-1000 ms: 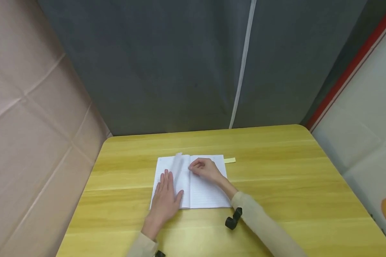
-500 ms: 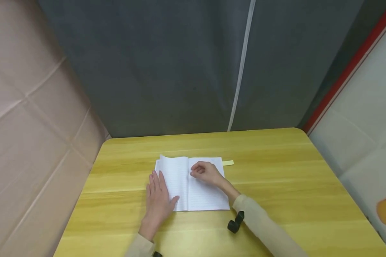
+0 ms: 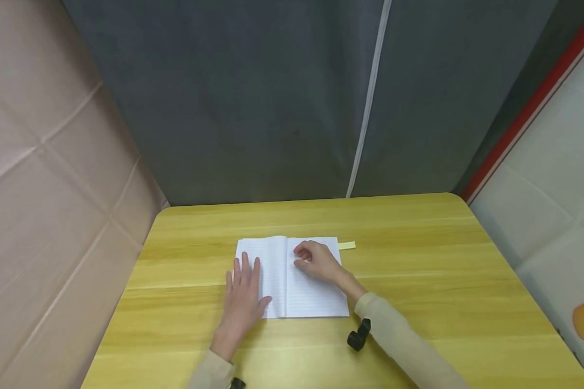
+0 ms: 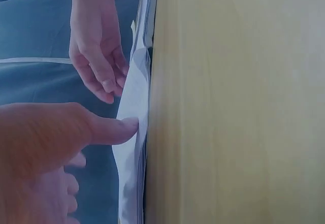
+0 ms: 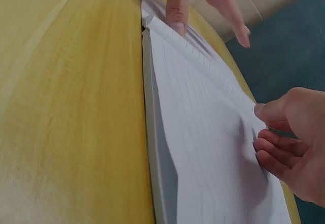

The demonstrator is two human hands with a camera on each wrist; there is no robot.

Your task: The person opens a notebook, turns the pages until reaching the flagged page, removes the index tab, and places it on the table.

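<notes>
The lined notebook [image 3: 292, 278] lies open on the yellow counter [image 3: 418, 281], the left hand [image 3: 243, 297] flat with straight fingers on its left page. The right hand [image 3: 316, 259], fingers loosely curled, rests on the right page. Those thin sheets look light and floppy, likely easy to crease; a free page edge beside the fingertips seems the place to pinch.

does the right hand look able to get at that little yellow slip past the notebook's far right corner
Probably yes. The right hand rests with curled fingers on the right page of the open notebook, close to the yellow slip, which lies flat on the table with nothing between them. The left hand presses the left page.
</notes>
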